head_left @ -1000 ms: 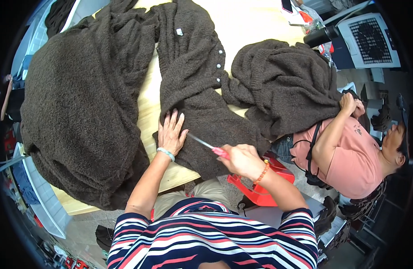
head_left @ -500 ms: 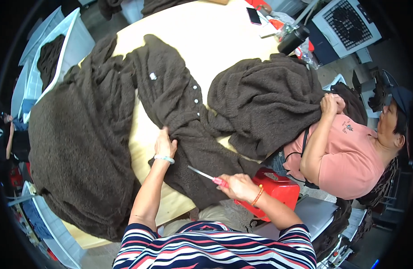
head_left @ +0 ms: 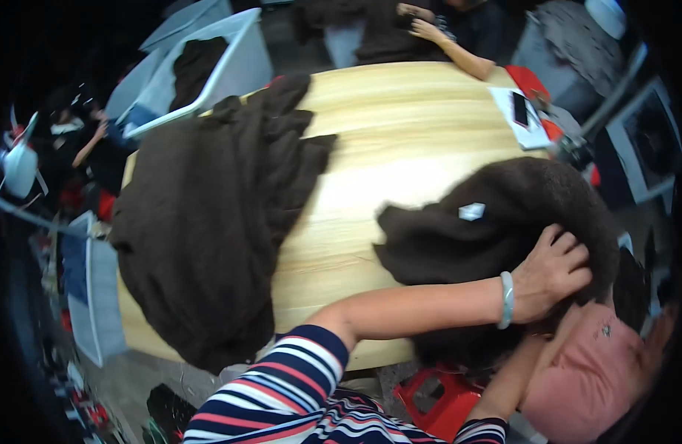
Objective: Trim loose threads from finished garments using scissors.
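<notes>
My left arm reaches across to the right, a pale bangle on its wrist. There my left hand [head_left: 552, 272] is closed on a dark brown fuzzy garment [head_left: 496, 229], its fingers curled into the cloth. A small white tag [head_left: 471, 212] shows on that garment. My right forearm [head_left: 500, 381] runs up beneath the left wrist. The right hand's fingers are hidden there by the left hand and cloth, so what it holds cannot be seen. On the table's left lies a large heap of dark brown garments [head_left: 200, 237], apart from both hands.
A light wooden table [head_left: 356, 140] spans the middle. A person in a pink shirt [head_left: 578, 377] is close on the right, near a red stool [head_left: 437, 403]. White bins [head_left: 230, 70] stand at the left. A phone [head_left: 519, 109] lies at the far right; another person's hand [head_left: 428, 31] is beyond.
My left hand has moved right from the middle garment. The buttoned garment has left the table's middle. The thin pink-handled tool in my right hand no longer shows. The view has shifted.
</notes>
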Action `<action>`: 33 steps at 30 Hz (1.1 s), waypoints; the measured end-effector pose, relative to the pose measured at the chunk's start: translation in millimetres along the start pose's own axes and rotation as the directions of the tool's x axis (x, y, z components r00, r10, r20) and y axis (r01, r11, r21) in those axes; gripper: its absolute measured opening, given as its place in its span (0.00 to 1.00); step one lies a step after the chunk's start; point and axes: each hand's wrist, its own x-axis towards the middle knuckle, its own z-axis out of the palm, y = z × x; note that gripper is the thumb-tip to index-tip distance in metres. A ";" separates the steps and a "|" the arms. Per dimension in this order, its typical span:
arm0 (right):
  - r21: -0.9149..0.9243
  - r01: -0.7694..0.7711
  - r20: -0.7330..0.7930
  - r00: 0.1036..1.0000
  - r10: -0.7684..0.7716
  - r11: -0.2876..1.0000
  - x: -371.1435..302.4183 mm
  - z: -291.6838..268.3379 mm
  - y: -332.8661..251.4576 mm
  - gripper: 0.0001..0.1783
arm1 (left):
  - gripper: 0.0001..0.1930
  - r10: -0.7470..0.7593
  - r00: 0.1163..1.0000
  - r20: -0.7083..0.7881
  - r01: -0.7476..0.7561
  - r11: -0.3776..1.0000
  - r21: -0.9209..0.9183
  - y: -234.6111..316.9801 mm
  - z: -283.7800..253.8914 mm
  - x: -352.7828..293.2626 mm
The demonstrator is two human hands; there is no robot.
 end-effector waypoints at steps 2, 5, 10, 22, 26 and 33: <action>-0.035 -0.110 -0.056 0.993 0.108 0.993 39.9 -10.3 80.9 0.29 | 0.33 -0.249 0.968 -0.019 0.249 0.964 0.096 -15.4 6.3 -25.5; -0.088 -0.288 -0.132 0.952 0.275 0.954 71.0 -2.6 89.6 0.30 | 0.40 -0.585 0.796 0.157 0.579 0.811 0.085 -27.3 -1.0 -97.6; 0.081 -0.260 -0.116 0.956 0.269 0.962 -30.1 0.7 -92.7 0.34 | 0.37 -0.656 0.749 -0.095 0.593 0.599 0.538 31.4 -167.5 -199.4; 0.216 0.167 0.088 0.978 -0.190 0.962 -100.4 25.6 -252.7 0.30 | 0.25 -0.831 0.535 0.150 0.014 0.187 0.982 108.6 -327.1 -336.6; 0.363 0.301 0.025 0.943 -0.332 0.882 -121.4 22.7 -317.2 0.28 | 0.17 -0.810 0.567 -0.148 0.746 0.429 0.509 123.9 -365.8 -302.3; 0.299 0.285 0.019 0.952 -0.304 0.911 -152.6 18.2 -379.4 0.28 | 0.15 -0.631 -0.025 -0.775 0.469 0.677 -0.567 197.2 -531.3 -326.4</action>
